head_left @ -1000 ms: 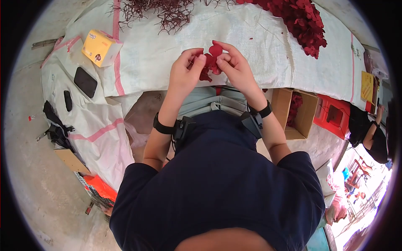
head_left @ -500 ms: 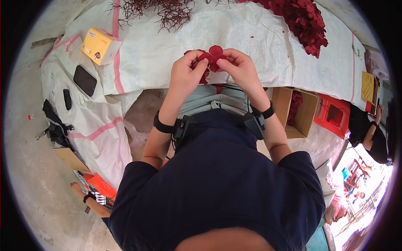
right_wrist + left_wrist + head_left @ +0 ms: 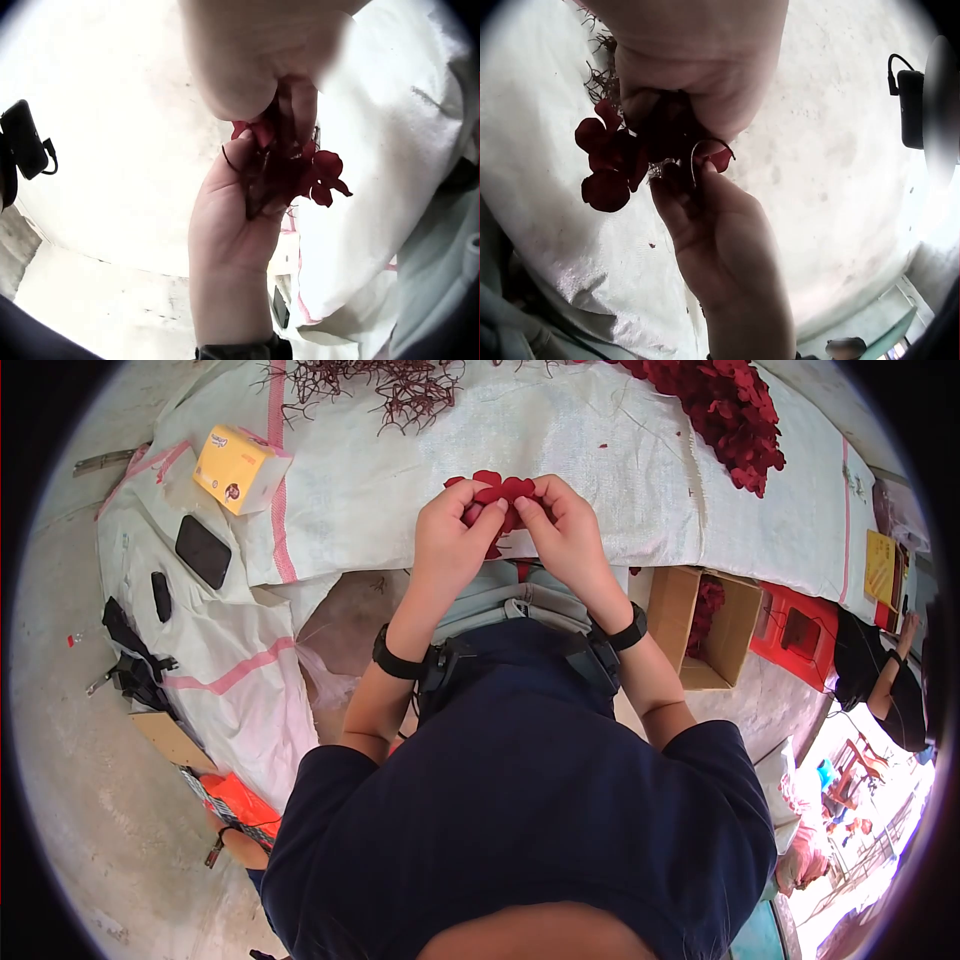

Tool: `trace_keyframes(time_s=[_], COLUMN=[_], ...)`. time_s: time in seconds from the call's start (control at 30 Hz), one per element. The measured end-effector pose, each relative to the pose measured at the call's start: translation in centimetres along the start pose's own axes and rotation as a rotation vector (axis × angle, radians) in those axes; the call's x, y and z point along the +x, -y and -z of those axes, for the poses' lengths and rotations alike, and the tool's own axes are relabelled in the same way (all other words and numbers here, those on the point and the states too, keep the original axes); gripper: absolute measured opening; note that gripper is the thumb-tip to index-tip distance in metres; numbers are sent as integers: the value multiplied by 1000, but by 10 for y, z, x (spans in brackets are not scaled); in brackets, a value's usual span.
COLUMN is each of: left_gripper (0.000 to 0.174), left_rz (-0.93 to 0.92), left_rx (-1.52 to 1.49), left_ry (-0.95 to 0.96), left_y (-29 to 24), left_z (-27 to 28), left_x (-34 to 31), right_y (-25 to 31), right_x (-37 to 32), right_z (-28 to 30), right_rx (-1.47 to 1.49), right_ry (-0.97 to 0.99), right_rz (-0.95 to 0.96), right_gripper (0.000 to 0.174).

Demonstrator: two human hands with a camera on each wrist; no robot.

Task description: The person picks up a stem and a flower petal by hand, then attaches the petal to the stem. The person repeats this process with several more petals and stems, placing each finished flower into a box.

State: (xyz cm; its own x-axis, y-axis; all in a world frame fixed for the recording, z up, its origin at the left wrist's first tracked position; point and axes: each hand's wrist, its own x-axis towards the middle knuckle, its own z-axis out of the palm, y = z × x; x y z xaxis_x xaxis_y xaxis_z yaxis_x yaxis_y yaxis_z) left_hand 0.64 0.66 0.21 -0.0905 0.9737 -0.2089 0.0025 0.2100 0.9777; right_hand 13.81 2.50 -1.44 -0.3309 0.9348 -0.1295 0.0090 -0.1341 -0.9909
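Both hands meet over the near edge of the white woven sheet, working on red artificial flower petals. My left hand grips a cluster of them, with some petals sticking out past its fingers in the left wrist view. Thumb and fingers of my right hand pinch the petals from the other side, the two thumbs close together. A thin dark stem curves out by the right thumb. More petals show beside the fingers in the right wrist view. The palms partly hide the held stem and petals.
Dark branching stems lie at the far side, and a heap of red petals at the far right. To the left are a yellow box and a phone. A cardboard box and red stool stand right.
The hands have come closer together, and the right thumb has moved left toward the left thumb. The round petal that stood up between them now sits lower, spread among the other petals.
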Motion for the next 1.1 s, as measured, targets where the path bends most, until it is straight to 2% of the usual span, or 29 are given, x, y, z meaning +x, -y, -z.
trace_keyframes(time_s=[0.23, 0.33, 0.47, 0.53, 0.6, 0.67, 0.77, 0.8, 0.87, 0.9, 1.0, 1.07, 1.1], left_gripper=[12, 13, 15, 16, 19, 21, 27, 27, 29, 30, 28, 27, 25], left_rz=[-53, -4, 63, 83, 1, -46, -332, -330, -200, -136, -110, -96, -185], left_rx=[116, -3, -66, -67, -13, 13, 355, 357, 161, 62, 153, 199, 306], left_ry=[-1, 16, 58, 68, 41, 29, 32, 34, -56, -99, -103, -103, -47], left_y=[11, 8, 7, 7, 9, 12, 22, 20, 14, 11, 7, 6, 6], left_z=[-3, -2, 5, 10, 12, 17, 29, 27, 19, 16, 14, 16, 19], left_x=[0, 2, 1, 1, 2, 7, 10, 9, 4, 2, -1, 0, 0], right_y=[-6, -5, -7, -9, -9, -7, -6, -6, -5, -3, 1, 5, 7], right_x=[-2, -2, 4, 10, 9, 10, 8, 8, 7, 6, 6, 7, 8], right_z=[-7, -10, -8, 2, 9, 15, 18, 18, 16, 13, 9, 10, 10], right_rx=[-36, -104, 101, 269, 347, 374, 391, 391, 392, 359, 294, 177, 117], right_ry=[-77, -121, -53, 48, 100, 51, 4, -10, -21, -57, -126, -237, -293], right_rz=[23, 56, 9, -122, -191, -292, -343, -341, -340, -297, -210, -29, 60], right_gripper=[6, 6, 6, 8, 9, 11, 11, 11, 11, 11, 12, 12, 12])
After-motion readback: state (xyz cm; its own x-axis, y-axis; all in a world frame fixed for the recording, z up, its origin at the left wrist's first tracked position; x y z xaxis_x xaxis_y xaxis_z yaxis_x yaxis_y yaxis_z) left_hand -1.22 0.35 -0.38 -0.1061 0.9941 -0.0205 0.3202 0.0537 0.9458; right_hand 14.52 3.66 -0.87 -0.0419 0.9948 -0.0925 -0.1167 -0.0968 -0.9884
